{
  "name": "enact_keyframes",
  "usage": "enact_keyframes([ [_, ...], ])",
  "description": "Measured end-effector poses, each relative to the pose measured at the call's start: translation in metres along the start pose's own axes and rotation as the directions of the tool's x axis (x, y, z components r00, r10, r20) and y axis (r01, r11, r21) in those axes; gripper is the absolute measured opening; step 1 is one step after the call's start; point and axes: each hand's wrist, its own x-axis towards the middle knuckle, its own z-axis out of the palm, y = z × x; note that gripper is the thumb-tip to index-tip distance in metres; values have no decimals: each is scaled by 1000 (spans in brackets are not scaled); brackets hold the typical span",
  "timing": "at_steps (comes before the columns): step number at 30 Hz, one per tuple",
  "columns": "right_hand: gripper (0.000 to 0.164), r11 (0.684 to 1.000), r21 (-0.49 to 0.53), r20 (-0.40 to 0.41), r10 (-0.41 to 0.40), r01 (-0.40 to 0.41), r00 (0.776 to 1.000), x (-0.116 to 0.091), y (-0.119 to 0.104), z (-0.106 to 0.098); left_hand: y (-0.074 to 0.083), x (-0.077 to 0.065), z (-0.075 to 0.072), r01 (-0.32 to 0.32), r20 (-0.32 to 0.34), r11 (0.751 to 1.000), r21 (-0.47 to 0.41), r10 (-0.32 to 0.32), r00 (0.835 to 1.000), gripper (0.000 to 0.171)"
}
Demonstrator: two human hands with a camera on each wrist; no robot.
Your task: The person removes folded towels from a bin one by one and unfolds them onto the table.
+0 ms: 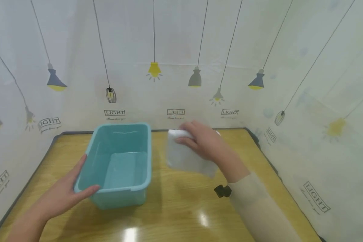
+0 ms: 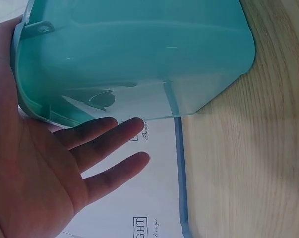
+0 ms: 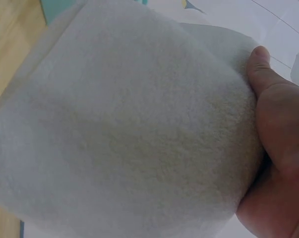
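Note:
A light blue plastic basin stands at the left of the wooden table, with nothing visible inside. At its near left corner my left hand holds the rim, thumb across the near edge. The left wrist view shows three fingers spread fairly straight beside the basin's outer wall. To the right of the basin, my right hand grips the upper edge of a folded white towel, which hangs above the table. Up close, the towel has a fuzzy surface and hides most of the gripping fingers; the thumb shows.
A pale cloth printed with hanging lamps surrounds the table at the back and both sides. Dark edging runs along the tabletop's border. A small black object sits by the right sleeve cuff.

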Motion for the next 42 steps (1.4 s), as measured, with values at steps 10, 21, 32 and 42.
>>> enact_keyframes([
  [10,32,999,-38,-20,-29,28,999,-24,19,10,4,-1,-3,13,15,1000,-13,-13,1000,116],
  [21,27,998,-26,-27,-52,52,998,-40,35,20,7,0,-7,-27,7,1000,-15,28,1000,116],
  [32,28,997,-27,-25,-70,69,997,-45,38,25,11,-2,-9,-41,-29,990,132,45,999,109],
  [42,29,999,-19,1,-38,38,999,-46,43,31,39,0,-15,-183,-151,963,199,215,965,103],
])
